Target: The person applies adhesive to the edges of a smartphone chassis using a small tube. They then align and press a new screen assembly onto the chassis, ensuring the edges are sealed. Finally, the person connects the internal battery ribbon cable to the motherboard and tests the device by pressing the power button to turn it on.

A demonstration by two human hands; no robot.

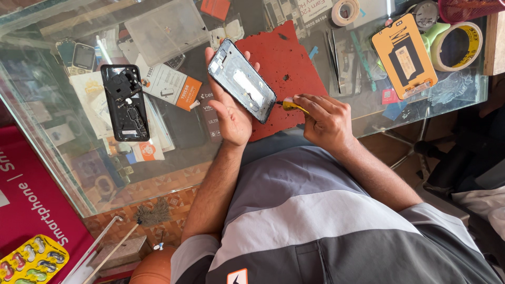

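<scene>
My left hand [231, 108] lies palm up over a glass table [63, 158], fingers loosely curled around the back of an opened phone frame [242, 80]. The frame rests tilted across my palm, its bare inner side facing up, my fingertips [251, 64] showing past its far edge. My right hand [327, 118] is closed tight around a small yellow-handled tool [290, 105], thumb and fingers pinched on the handle. The tool's tip meets the frame's lower corner, the corner nearest my right fingers. Under both hands, touching the table, lies a red mat [286, 68]. Well off beyond my left knuckles a black phone back [125, 102], inner parts exposed, rests on the glass among printed cards. Past my right hand, farther across the table, sit an orange-backed screen panel [404, 57] and a roll of yellow tape [456, 46] just beside it.
</scene>
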